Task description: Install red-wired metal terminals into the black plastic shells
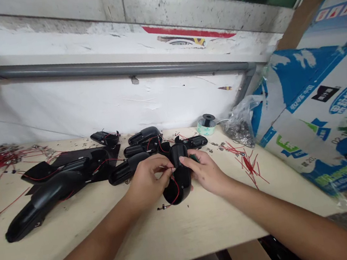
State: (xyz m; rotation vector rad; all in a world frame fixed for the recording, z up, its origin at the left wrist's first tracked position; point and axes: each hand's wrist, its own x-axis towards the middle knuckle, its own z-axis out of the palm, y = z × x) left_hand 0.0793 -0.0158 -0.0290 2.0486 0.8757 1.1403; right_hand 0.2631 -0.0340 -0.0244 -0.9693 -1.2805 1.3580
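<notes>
head view: both hands are closed on a black plastic housing [182, 189] at the table's [150, 241] middle. the left hand [147, 183] pinches near its red wire [176, 195], while the right hand [205, 173] clasps its far side. from the hands, more housings [46, 203] lie at 9 o'clock, a tape roll [205, 124] at 1, a bag of metal bits [239, 124] at 2, and red wire pieces [250, 168] at 3.

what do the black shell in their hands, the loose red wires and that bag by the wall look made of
The black shell looks like moulded plastic, with a smooth semi-gloss sheen and rounded curves. The loose red wires seem to be thin plastic-insulated wire, bright and bendy-looking. The bag looks like thin clear polythene, crinkled and see-through.
</notes>
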